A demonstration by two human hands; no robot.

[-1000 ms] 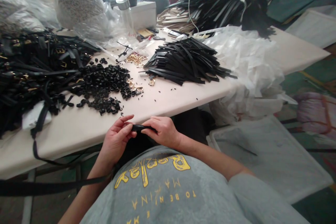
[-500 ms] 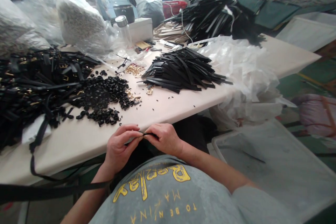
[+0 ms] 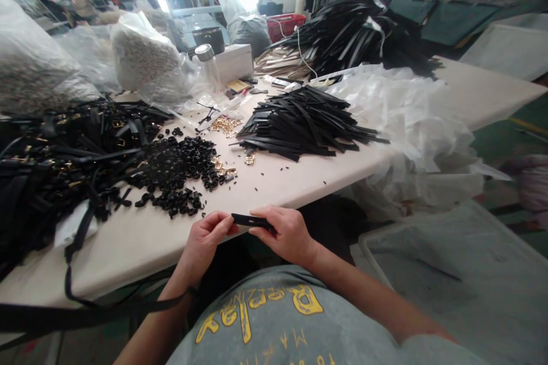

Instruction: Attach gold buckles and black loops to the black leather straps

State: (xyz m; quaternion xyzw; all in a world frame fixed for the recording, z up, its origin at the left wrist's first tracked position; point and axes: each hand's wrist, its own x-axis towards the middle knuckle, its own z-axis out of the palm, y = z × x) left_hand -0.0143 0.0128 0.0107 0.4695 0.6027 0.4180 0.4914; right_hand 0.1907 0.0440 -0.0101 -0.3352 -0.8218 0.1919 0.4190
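Observation:
A short stretch of black strap (image 3: 249,220) with a small slot in it runs between my two hands, just over the table's front edge. My left hand (image 3: 210,234) pinches its left end between thumb and forefinger. The fingers of my right hand (image 3: 287,232) are closed round the other end and hide it. Beyond my hands lies a heap of small black loops (image 3: 177,168), beside gold buckles (image 3: 222,166). Farther back is a pile of cut black straps (image 3: 306,122).
Straps with gold buckles (image 3: 64,154) heap up at the left. Filled plastic bags (image 3: 145,57), a lidded bottle (image 3: 206,63) and a white box (image 3: 234,61) stand behind. Crumpled clear plastic (image 3: 406,108) hangs over the right edge, above a pale bin (image 3: 479,296).
The strap now shows flat and longer between my hands, which have moved apart. My right hand has shifted right. The camera view has tilted slightly, moving the scene down and right.

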